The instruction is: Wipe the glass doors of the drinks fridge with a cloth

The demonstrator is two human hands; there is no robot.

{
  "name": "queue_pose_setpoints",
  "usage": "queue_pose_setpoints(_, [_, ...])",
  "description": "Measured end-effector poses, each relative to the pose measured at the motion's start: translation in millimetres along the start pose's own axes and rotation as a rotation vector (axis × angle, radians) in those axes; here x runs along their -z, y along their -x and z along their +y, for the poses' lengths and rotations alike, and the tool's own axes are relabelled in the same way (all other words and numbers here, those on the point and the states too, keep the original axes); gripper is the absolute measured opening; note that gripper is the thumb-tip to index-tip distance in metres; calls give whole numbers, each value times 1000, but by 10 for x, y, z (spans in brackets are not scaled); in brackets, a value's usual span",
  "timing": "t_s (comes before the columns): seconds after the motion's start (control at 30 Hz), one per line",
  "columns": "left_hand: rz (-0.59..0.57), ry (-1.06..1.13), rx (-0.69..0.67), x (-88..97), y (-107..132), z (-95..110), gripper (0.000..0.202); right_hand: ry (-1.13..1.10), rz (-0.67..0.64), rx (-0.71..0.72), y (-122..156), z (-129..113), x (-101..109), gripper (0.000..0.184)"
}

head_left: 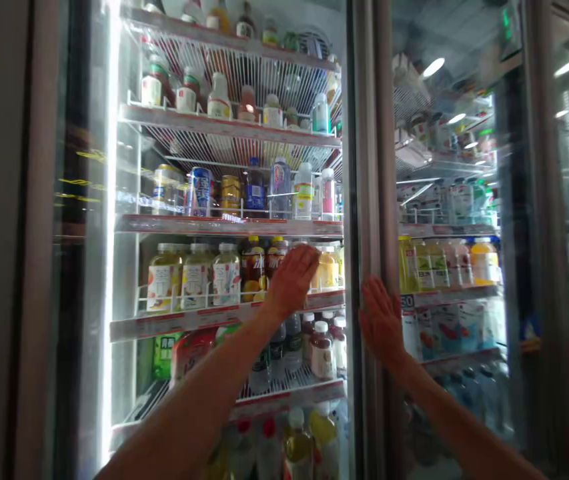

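My left hand [293,279] is raised in front of the shelf of bottled drinks, its back toward me and its fingers stretched toward the right. Nothing shows in its grip. Just beyond its fingertips is a yellow drink bottle [327,270]; whether they touch, I cannot tell. To the left of the hand stand dark bottles with yellow caps [253,267] and a pale-labelled bottle [226,275]. My right hand [380,320] lies with extended fingers against the metal door frame [377,167] of the drinks fridge.
Wire shelves hold rows of bottles and cans, among them a blue can [199,191] and a gold can [231,193]. Below are brown bottles with white caps [321,350]. Right of the frame, a glass door [444,153] shows more stocked shelves and light reflections.
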State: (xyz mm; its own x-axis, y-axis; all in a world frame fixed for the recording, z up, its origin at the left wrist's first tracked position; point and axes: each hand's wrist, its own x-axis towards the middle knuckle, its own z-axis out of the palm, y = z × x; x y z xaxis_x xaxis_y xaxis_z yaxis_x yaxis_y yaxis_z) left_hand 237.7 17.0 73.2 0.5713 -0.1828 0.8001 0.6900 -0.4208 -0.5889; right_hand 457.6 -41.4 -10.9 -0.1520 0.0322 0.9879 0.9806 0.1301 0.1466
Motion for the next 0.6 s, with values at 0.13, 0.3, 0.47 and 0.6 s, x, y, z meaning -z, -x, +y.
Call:
queue_pose_setpoints(0.13, [-137, 109, -467, -129, 240, 482, 39, -12, 42, -16, -12, 17, 58, 53])
queue_pose_setpoints(0.3, [-154, 72, -247, -143, 69, 465, 43, -7, 43, -59, -6, 42, 110, 53])
queue_pose_setpoints(0.47, [-220, 105, -405, -127, 281, 671, 42, -7, 45, -65, 61, 45, 126, 53])
queue_pose_setpoints(0.6, [-297, 148, -632, -48, 608, 720, 39, -25, 4, -60, 163, 31, 120, 53])
